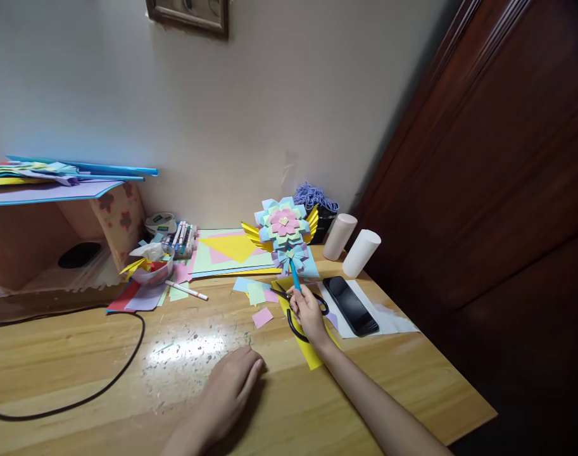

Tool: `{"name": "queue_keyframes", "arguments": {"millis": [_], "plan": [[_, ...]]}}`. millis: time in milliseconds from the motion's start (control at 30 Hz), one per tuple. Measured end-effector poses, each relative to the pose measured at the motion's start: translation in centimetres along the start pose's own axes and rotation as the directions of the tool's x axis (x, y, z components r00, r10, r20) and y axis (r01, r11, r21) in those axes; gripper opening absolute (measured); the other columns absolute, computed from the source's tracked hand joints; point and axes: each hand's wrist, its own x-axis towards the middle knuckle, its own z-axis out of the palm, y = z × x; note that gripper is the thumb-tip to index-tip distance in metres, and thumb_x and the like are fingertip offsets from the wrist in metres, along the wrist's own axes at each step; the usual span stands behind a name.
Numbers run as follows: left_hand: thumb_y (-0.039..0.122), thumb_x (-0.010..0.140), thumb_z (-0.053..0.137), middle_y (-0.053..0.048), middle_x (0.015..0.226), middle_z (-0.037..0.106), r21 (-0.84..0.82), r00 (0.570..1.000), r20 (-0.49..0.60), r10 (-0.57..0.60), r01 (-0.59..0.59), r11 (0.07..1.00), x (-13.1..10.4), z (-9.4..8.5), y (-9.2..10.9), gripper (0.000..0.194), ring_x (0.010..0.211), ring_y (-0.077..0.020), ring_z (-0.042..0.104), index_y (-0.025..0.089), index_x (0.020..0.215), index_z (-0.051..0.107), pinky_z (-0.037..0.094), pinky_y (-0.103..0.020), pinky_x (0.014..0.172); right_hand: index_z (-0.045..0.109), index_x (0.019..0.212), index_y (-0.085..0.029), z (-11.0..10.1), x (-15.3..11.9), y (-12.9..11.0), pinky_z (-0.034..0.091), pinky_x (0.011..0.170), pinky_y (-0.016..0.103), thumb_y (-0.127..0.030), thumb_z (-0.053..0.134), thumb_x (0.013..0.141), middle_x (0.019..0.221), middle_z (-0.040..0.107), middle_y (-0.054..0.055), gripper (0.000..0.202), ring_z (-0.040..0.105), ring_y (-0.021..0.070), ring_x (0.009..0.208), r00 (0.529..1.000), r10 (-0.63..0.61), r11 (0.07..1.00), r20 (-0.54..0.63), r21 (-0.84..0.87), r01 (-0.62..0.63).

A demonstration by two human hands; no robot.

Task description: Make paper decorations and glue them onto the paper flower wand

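My right hand (pixel 307 311) is closed round the blue stick of a paper flower wand (pixel 285 223), holding it upright. The wand has layered pink, green and blue petals, a small heart in the middle, gold pleated wings and a paper bow under the head. Beneath this hand lie black-handled scissors (pixel 295 328) on a yellow paper strip (pixel 313 358), partly hidden by it. My left hand (pixel 234 380) rests on the table, fingers curled in and pressed together, with nothing visible in them. Nearest to it is a pink paper square (pixel 263 317).
A phone (pixel 351 306) lies on white paper at right, before two paper rolls (pixel 362 253). Coloured sheets (pixel 226 247), markers (pixel 183 235), a scrap bowl (pixel 152 272) and purple cord (pixel 314 195) stand behind. A black cable (pixel 127 370) crosses the left; a box shelf (pixel 120 221) holds papers.
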Motion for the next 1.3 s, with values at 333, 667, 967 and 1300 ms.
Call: {"name": "queue_keyframes", "arguments": {"millis": [333,667,967,1300], "plan": [[0.039,0.095,0.021,-0.006,0.093,0.061,-0.052,1.000,-0.020,-0.015,0.014,0.999,-0.2,-0.4,-0.8,0.039,0.089,-0.0202,0.054,0.022,0.093,0.055,0.041,-0.034,0.083,0.052,0.077,-0.018,-0.5,0.3,-0.2,0.008,0.034,0.015,-0.062,0.056,0.074,0.051,0.023,-0.010,0.044,0.014,0.0013,0.037,0.992,0.121,0.987,0.048,0.097,-0.125],[0.042,0.092,0.031,-0.007,0.102,0.059,-0.078,0.998,-0.056,-0.020,0.016,0.997,-0.4,0.0,-1.1,0.034,0.092,-0.0207,0.054,0.023,0.110,0.053,0.041,-0.034,0.084,0.044,0.071,-0.019,-0.8,0.3,-0.4,0.006,0.035,0.015,-0.063,0.057,0.072,0.049,0.019,-0.012,0.045,0.012,0.0015,0.037,0.988,0.156,0.978,0.014,0.141,-0.156],[0.035,0.094,0.025,-0.007,0.095,0.056,-0.031,0.998,-0.057,0.027,-0.028,0.999,-0.3,0.0,-0.6,0.035,0.090,-0.0191,0.052,0.020,0.089,0.056,0.040,-0.031,0.082,0.050,0.077,-0.021,2.8,2.9,-1.7,0.026,0.042,0.020,-0.050,0.051,0.082,0.059,0.038,-0.005,0.029,0.030,0.0074,0.046,0.992,-0.031,0.998,0.123,0.061,0.023],[0.038,0.082,0.049,-0.009,0.104,0.057,-0.007,0.998,-0.056,0.026,-0.026,1.000,2.2,3.7,-5.3,0.024,0.093,-0.0232,0.055,0.022,0.095,0.061,0.041,-0.033,0.080,0.059,0.099,-0.017,13.7,18.7,-1.8,0.048,0.074,0.030,-0.038,0.054,0.085,0.083,0.061,0.003,0.026,0.056,0.0150,0.078,0.969,-0.163,0.986,0.186,0.007,0.165]]}}
